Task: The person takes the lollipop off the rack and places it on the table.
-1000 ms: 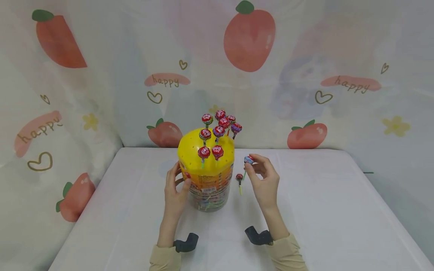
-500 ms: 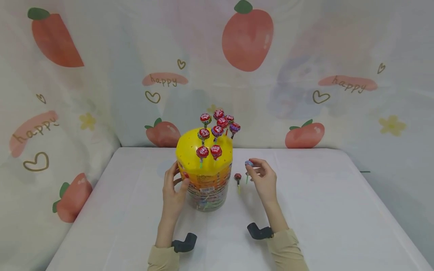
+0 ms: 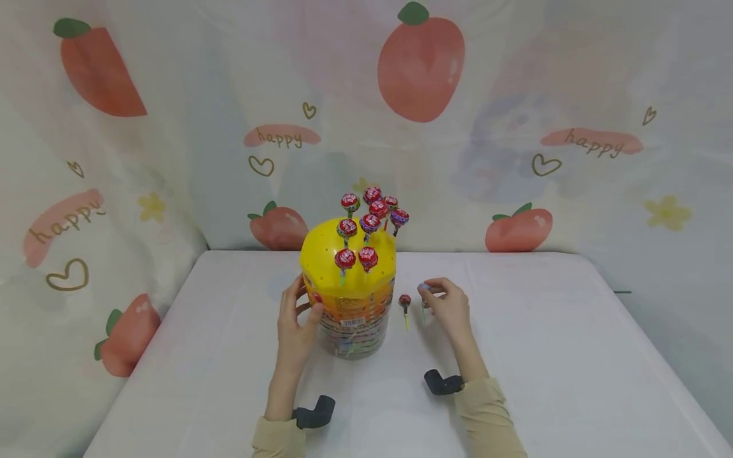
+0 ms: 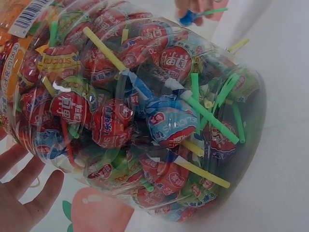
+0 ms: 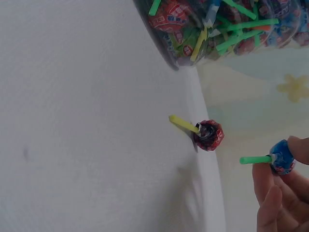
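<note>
The blue lollipop (image 5: 283, 157) could slip, because the right hand (image 3: 450, 313) seems to hold just its round top between the thumb and fingertips, and a smooth wrapper may slide. The other lollipop (image 3: 404, 299), the red one with a yellow stick, lies on the bench (image 3: 544, 343) just left of that hand, so a careless swing to the left could knock it and make it roll. The big clear jar (image 3: 357, 337) looks full, but a hard push high up might tip it. A bump to the yellow lid (image 3: 321, 254) could also shake the red-topped lollipops (image 3: 368, 257) that stand up in it, since some already lean. The left hand (image 3: 294, 326) is spread wide on the left side of the jar, with the thumb toward the near side, and it does not squeeze anything. So the jar is just right of the left hand, and the red lollipop lies between the jar and the right hand. The blue lollipop sits at the right hand's fingertips, its green stick (image 5: 256, 160) poking out; I cannot tell if the stick touches the bench.
</note>
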`<move>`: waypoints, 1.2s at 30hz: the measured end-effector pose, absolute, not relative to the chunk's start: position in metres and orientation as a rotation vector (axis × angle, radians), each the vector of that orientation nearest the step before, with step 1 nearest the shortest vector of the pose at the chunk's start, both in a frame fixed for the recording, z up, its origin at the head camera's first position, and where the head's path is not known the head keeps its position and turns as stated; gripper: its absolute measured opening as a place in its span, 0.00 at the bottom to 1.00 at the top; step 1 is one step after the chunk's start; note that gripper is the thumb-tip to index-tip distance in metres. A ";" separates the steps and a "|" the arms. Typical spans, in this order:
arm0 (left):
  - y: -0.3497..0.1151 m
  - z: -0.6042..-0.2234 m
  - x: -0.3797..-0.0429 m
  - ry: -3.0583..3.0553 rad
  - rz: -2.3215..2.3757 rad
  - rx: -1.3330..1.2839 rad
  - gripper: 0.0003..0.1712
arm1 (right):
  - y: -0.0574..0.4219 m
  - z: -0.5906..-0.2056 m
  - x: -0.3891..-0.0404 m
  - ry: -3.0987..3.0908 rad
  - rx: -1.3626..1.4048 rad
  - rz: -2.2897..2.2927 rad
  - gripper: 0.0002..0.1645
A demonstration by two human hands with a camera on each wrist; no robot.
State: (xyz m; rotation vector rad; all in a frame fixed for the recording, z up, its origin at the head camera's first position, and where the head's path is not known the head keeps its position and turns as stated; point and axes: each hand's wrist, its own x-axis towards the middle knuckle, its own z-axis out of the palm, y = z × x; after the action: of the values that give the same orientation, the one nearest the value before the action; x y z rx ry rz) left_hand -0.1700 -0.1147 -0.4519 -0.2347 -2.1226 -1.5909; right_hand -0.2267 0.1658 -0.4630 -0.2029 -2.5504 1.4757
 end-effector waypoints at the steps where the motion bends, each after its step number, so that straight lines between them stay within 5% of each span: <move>1: -0.115 -0.452 -0.170 -2.125 -1.592 -0.233 0.35 | 0.167 -0.464 -0.228 -2.568 -0.198 1.467 0.18; 36: -0.115 -0.454 -0.172 -2.121 -1.611 -0.233 0.34 | 0.169 -0.495 -0.241 -2.782 -0.383 1.346 0.21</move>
State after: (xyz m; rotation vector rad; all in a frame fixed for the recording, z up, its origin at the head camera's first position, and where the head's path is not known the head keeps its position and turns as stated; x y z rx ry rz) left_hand -0.1718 -0.1147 -0.4541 -0.2327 -2.1214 -1.6113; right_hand -0.2410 0.1694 -0.4948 -0.3827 -2.7817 1.3460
